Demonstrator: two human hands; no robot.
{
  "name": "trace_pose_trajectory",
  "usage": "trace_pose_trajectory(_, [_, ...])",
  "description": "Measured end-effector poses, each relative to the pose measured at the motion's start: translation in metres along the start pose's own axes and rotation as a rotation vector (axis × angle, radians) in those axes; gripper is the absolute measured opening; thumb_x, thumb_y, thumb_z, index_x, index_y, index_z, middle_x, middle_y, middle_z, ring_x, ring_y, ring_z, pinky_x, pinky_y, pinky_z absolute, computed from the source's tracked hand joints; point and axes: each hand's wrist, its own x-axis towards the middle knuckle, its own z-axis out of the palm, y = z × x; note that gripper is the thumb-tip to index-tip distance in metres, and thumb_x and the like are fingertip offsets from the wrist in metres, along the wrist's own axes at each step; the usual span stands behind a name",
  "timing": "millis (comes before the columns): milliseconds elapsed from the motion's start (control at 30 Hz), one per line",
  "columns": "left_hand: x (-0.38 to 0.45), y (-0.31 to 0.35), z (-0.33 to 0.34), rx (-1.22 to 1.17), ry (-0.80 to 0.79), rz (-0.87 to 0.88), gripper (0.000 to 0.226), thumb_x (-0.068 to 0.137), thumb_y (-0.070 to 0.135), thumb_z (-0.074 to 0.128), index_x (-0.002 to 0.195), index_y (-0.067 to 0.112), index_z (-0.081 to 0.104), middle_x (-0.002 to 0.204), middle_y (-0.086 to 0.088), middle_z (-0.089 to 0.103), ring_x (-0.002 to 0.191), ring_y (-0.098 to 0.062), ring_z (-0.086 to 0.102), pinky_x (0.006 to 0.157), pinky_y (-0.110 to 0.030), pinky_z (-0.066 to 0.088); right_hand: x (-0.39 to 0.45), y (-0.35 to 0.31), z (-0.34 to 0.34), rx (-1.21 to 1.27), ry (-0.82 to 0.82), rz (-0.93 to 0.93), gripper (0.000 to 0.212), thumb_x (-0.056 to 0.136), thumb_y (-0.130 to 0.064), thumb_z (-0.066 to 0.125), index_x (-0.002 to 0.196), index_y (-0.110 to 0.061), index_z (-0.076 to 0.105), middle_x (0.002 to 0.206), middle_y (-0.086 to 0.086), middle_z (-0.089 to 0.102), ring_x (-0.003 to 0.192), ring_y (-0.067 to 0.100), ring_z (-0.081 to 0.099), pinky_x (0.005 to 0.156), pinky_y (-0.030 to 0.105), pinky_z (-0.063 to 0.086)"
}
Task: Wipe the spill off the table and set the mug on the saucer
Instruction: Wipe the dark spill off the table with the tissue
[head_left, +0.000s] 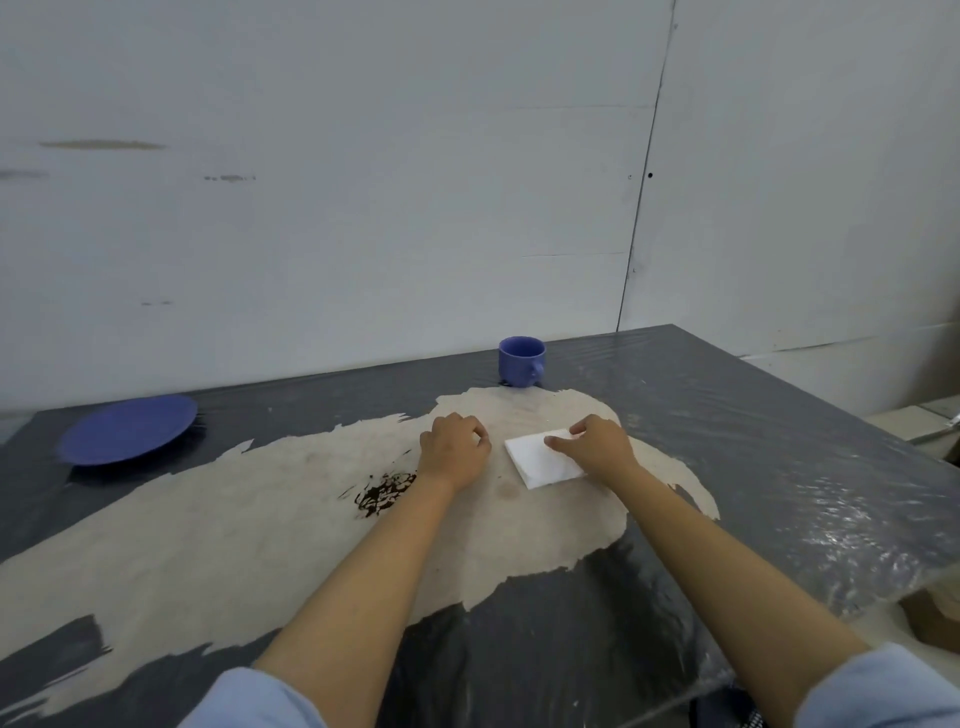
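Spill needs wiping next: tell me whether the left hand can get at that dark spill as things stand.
Probably yes. The dark spill lies right beside the left hand, near its wrist, with nothing between them. But the white cloth is under the right hand.

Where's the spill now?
Head view: the dark spill lies on the table just left of the left hand, apart from the white cloth under the right hand.
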Motion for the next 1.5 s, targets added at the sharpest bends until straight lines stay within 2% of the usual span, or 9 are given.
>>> trace_pose_trajectory(133, [-0.016, 0.002, -0.002, -0.009, 0.005, 0.022, 0.028, 0.094, 0.028, 0.047, 0.111, 0.020, 0.068, 0.119, -0.003, 0.062, 0.116, -0.024, 0.053, 0.098, -0.041, 0.043, -0.011, 0.001, 0.002, 0.001, 0.046, 0.023, 0.049, 0.082, -0.051, 0.070, 0.108, -0.010, 0.070, 0.107, 0.007, 0.072, 0.081, 0.017, 0.059, 0.074, 0.026, 0.049])
trace_pose_trajectory(367, [-0.032, -0.009, -0.018, -0.038, 0.046, 0.051, 0.025, 0.095, 0.028, 0.049, 0.111, 0.019, 0.065, 0.120, -0.001, 0.061, 0.119, -0.021, 0.051, 0.102, -0.041, 0.041, -0.021, -0.009, 0.004, 0.089, 0.065, 0.073, 0.043, 0.081, -0.041, 0.075, 0.113, -0.023, 0.053, 0.114, 0.004, 0.066, 0.099, 0.022, 0.061, 0.087, 0.034, 0.052])
trace_pose_trajectory(467, [-0.040, -0.024, -0.029, -0.072, 0.112, 0.057, 0.025, 0.095, 0.027, 0.049, 0.113, 0.019, 0.064, 0.120, 0.000, 0.061, 0.121, -0.020, 0.049, 0.103, -0.038, 0.039, -0.023, -0.025, 0.005, 0.257, 0.080, 0.034, 0.044, 0.079, -0.031, 0.079, 0.113, -0.023, 0.050, 0.112, 0.006, 0.067, 0.089, 0.018, 0.059, 0.070, 0.027, 0.051])
trace_pose_trajectory(600, [-0.053, -0.055, -0.047, -0.048, 0.205, 0.047, 0.026, 0.096, 0.027, 0.048, 0.116, 0.017, 0.062, 0.124, 0.001, 0.060, 0.123, -0.020, 0.049, 0.103, -0.036, 0.037, -0.031, -0.055, 0.009, 0.396, 0.000, -0.180, 0.035, 0.081, -0.028, 0.078, 0.106, -0.028, 0.053, 0.105, -0.003, 0.062, 0.085, 0.007, 0.054, 0.060, 0.013, 0.036])
trace_pose_trajectory(867, [-0.093, -0.129, -0.074, 0.040, 0.207, -0.176, 0.029, 0.096, 0.026, 0.047, 0.120, 0.016, 0.058, 0.128, -0.004, 0.055, 0.125, -0.024, 0.045, 0.104, -0.040, 0.035, -0.062, -0.102, 0.043, 0.546, -0.289, -0.295, 0.041, 0.084, -0.026, 0.074, 0.121, -0.020, 0.057, 0.115, 0.003, 0.059, 0.104, 0.018, 0.056, 0.069, 0.022, 0.044])
trace_pose_trajectory(1200, [-0.110, -0.143, -0.068, 0.076, 0.258, -0.151, 0.030, 0.095, 0.023, 0.047, 0.121, 0.013, 0.057, 0.126, -0.004, 0.057, 0.118, -0.024, 0.050, 0.103, -0.038, 0.037, -0.085, -0.103, 0.068, 0.055, -0.001, -0.542, 0.035, 0.093, -0.029, 0.060, 0.128, -0.023, 0.055, 0.137, 0.002, 0.052, 0.124, 0.022, 0.052, 0.107, 0.034, 0.039])
trace_pose_trajectory(1300, [-0.110, -0.143, -0.067, 0.073, 0.267, -0.141, 0.032, 0.095, 0.024, 0.047, 0.124, 0.013, 0.055, 0.129, -0.005, 0.055, 0.121, -0.024, 0.048, 0.105, -0.039, 0.035, -0.104, -0.099, 0.078, 0.029, -0.052, -0.619, 0.040, 0.097, -0.038, 0.051, 0.133, -0.020, 0.054, 0.142, 0.000, 0.052, 0.128, 0.021, 0.049, 0.108, 0.031, 0.033])
trace_pose_trajectory(1400, [-0.111, -0.143, -0.066, 0.066, 0.269, -0.153, 0.033, 0.095, 0.025, 0.046, 0.124, 0.012, 0.056, 0.129, -0.007, 0.056, 0.122, -0.026, 0.048, 0.106, -0.039, 0.034, -0.116, -0.095, 0.087, -0.117, -0.183, -0.606, 0.063, 0.098, -0.054, 0.040, 0.151, -0.019, 0.034, 0.160, 0.001, 0.030, 0.148, 0.020, 0.024, 0.121, 0.038, 0.014])
trace_pose_trajectory(1500, [-0.112, -0.144, -0.066, 0.061, 0.271, -0.161, 0.030, 0.096, 0.026, 0.046, 0.118, 0.011, 0.058, 0.125, -0.007, 0.058, 0.117, -0.026, 0.050, 0.104, -0.038, 0.035, -0.116, -0.094, 0.090, -0.245, -0.245, -0.621, 0.061, 0.103, -0.048, 0.027, 0.156, -0.019, 0.020, 0.164, 0.001, 0.016, 0.152, 0.017, 0.011, 0.123, 0.037, 0.005])
